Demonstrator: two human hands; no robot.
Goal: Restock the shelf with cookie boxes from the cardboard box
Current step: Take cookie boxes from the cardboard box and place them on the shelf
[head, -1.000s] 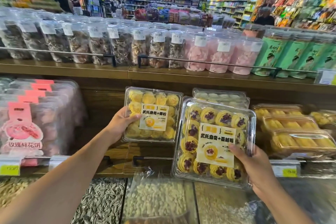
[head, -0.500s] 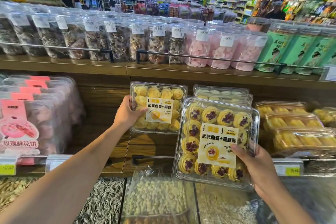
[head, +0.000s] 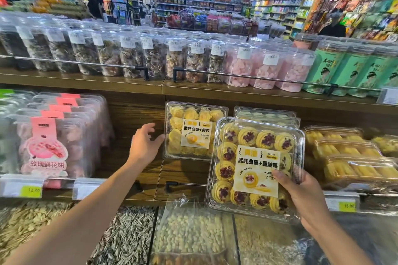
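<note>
The left hand [head: 143, 146] has released the plain cookie box [head: 193, 131], which now stands upright on the shelf [head: 133, 112]. Its fingers are spread just beside the box's edge. The right hand [head: 301, 196] grips the berry-topped cookie box [head: 254, 157] by its lower corner, in front of the shelf: 1 placed, 1 pending.

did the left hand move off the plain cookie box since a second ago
Yes. The left hand has released the plain cookie box, drawing left across the wooden shelf back.

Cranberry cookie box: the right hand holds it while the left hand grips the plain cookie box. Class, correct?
No: the head view shows the left hand open beside the plain cookie box, not gripping it; the right hand holds the cranberry cookie box.
</note>
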